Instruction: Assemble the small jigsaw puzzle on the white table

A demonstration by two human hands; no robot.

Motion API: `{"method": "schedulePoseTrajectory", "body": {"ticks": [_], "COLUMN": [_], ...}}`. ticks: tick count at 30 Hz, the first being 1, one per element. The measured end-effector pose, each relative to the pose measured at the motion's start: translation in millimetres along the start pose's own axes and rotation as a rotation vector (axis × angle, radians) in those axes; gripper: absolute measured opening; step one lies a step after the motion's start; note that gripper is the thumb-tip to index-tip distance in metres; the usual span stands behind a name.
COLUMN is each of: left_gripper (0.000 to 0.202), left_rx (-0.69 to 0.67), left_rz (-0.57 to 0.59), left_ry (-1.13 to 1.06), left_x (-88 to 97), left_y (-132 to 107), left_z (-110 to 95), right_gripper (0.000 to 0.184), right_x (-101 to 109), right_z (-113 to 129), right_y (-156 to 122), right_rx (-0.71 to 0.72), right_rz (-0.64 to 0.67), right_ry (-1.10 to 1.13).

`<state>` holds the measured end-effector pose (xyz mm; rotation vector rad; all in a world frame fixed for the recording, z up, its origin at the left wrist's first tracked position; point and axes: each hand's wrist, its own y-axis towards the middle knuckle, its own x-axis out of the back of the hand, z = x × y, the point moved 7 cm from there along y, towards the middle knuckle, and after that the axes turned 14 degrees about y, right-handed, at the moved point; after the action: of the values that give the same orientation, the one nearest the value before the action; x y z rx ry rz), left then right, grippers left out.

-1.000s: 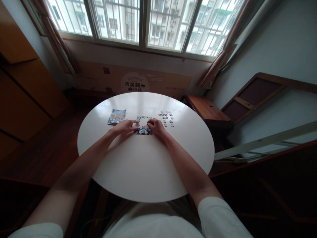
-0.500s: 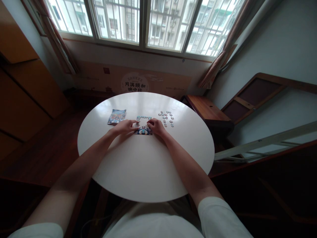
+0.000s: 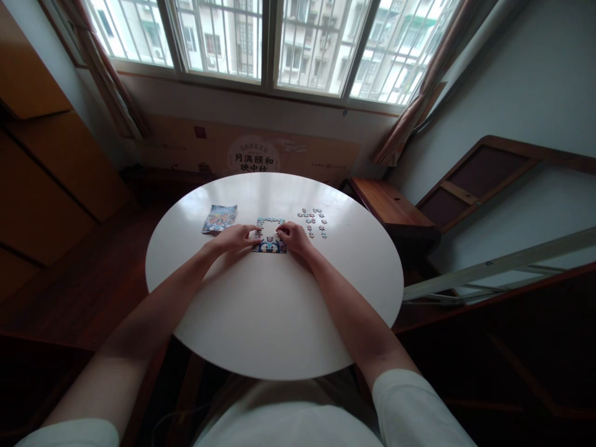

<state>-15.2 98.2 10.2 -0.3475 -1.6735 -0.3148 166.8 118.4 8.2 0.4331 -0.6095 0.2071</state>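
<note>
A partly assembled jigsaw puzzle [image 3: 270,247] lies on the white round table, its border joined around a pale gap in the middle. My left hand [image 3: 236,236] rests at its left edge, thumb and fingers apart and touching the frame. At the right edge, my right hand [image 3: 293,236] has its thumb and fingertips pinched together over the inner border; whatever is between them is too small to make out. Several loose puzzle pieces [image 3: 313,216] lie just right of my right hand. A colourful picture sheet [image 3: 220,218] lies beyond my left hand.
The oval-looking white table [image 3: 279,310] stands before a barred window [image 3: 265,43]. A wooden bench or low table [image 3: 388,202] is close to its right side. Orange-brown cabinets [image 3: 56,167] stand at the left, and a printed cardboard panel [image 3: 298,146] leans below the window.
</note>
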Motion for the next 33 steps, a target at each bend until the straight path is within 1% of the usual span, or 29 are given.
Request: {"method": "schedulePoseTrajectory", "body": {"ticks": [7, 23, 33], "left_gripper": [0.063, 0.064, 0.063], "left_rx": [0.012, -0.002, 0.002], "left_rz": [0.015, 0.000, 0.001], "left_ry": [0.000, -0.012, 0.004], "left_x": [3.3, -3.3, -0.8], "left_y": [-2.5, 1.1, 0.6], "left_z": [-2.7, 2.8, 1.1], "right_gripper": [0.017, 0.017, 0.017], "right_x": [-0.3, -1.4, -1.9], "right_z": [-0.6, -4.5, -6.6], "right_y": [0.1, 0.9, 1.3], "right_rx": [0.007, 0.007, 0.001], "right_rz": [0.002, 0.005, 0.000], "right_ry": [0.004, 0.010, 0.013]}}
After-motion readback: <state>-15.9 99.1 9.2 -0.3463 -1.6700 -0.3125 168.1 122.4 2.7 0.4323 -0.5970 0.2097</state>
